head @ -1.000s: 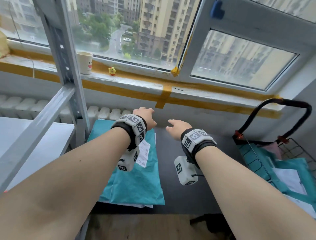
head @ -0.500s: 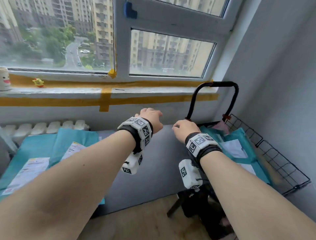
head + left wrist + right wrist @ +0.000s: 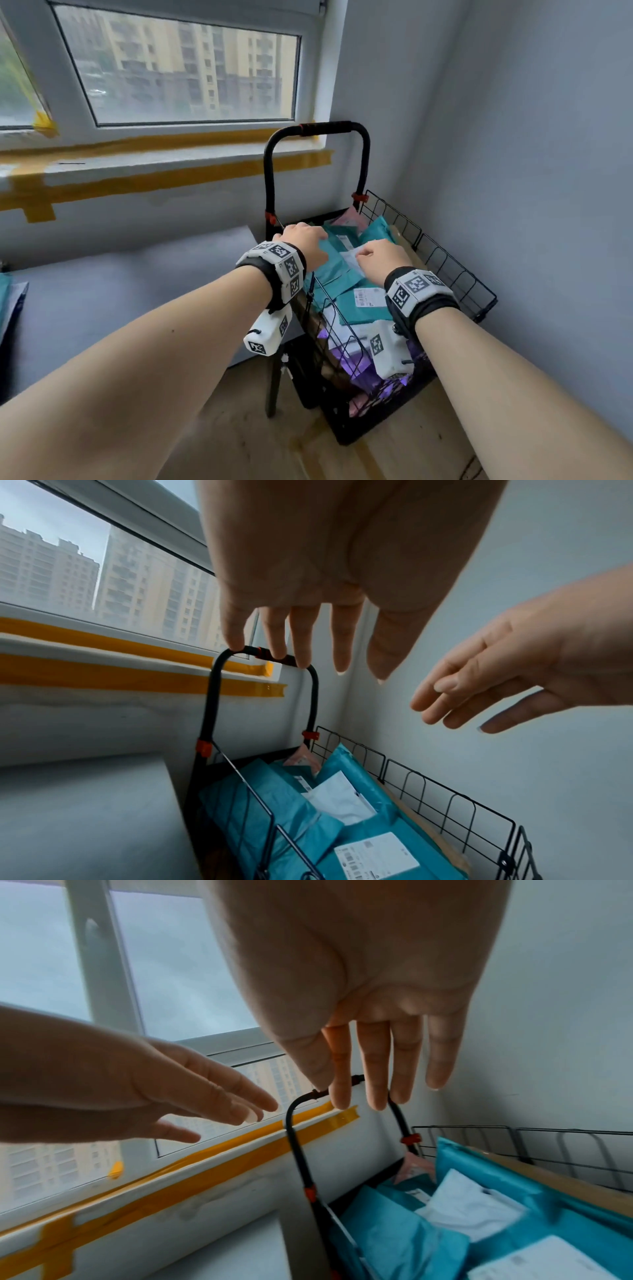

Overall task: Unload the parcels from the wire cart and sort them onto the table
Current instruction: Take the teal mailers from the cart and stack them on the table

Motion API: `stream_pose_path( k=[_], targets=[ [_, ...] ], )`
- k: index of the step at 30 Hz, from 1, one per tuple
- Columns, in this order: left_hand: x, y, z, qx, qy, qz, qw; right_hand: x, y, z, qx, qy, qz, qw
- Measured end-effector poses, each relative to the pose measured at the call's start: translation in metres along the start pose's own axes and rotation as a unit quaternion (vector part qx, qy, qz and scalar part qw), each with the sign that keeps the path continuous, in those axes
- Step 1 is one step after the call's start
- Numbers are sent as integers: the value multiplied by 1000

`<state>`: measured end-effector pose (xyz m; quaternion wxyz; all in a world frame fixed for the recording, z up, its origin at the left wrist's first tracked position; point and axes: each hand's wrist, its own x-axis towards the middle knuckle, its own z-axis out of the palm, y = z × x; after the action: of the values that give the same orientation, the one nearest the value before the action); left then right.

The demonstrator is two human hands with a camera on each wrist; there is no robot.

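The black wire cart [image 3: 448, 270] stands in the corner at the right, with its handle [image 3: 317, 128] toward the window. Teal mailer parcels [image 3: 337, 274] with white labels fill its top; purple ones [image 3: 356, 365] lie lower. My left hand [image 3: 303, 240] hovers over the cart's near-left corner, fingers straight, holding nothing. My right hand [image 3: 375, 253] hovers beside it over the white-labelled teal parcel, also empty. The left wrist view shows the left hand [image 3: 342, 642] and the right hand [image 3: 479, 691] spread above the parcels [image 3: 274, 804]. The right wrist view shows the right hand [image 3: 377, 1069] the same way.
The grey table [image 3: 137, 284] lies left of the cart, with the edge of a teal parcel [image 3: 5, 298] at its far left. A window sill with yellow tape [image 3: 164, 181] runs behind. The grey wall [image 3: 531, 171] closes off the right. A cardboard box edge [image 3: 407, 248] lines the cart's right side.
The view has swung right from the table to the cart. Both hands have moved with it from over the table to above the parcels, still empty.
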<state>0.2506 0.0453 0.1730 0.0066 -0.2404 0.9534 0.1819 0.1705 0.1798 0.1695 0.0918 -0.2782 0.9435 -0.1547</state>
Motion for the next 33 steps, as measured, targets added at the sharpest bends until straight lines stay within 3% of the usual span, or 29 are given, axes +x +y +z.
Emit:
stream_pose_path(
  k=[12, 24, 33],
  targets=[
    [117, 61, 65, 10, -54, 3, 998, 85, 124, 10, 49, -40, 79, 995],
    [272, 80, 126, -105, -146, -40, 983, 221, 206, 25, 42, -120, 173, 977],
    [327, 82, 168, -156, -164, -123, 966, 300, 240, 61, 33, -203, 146, 968]
  ],
)
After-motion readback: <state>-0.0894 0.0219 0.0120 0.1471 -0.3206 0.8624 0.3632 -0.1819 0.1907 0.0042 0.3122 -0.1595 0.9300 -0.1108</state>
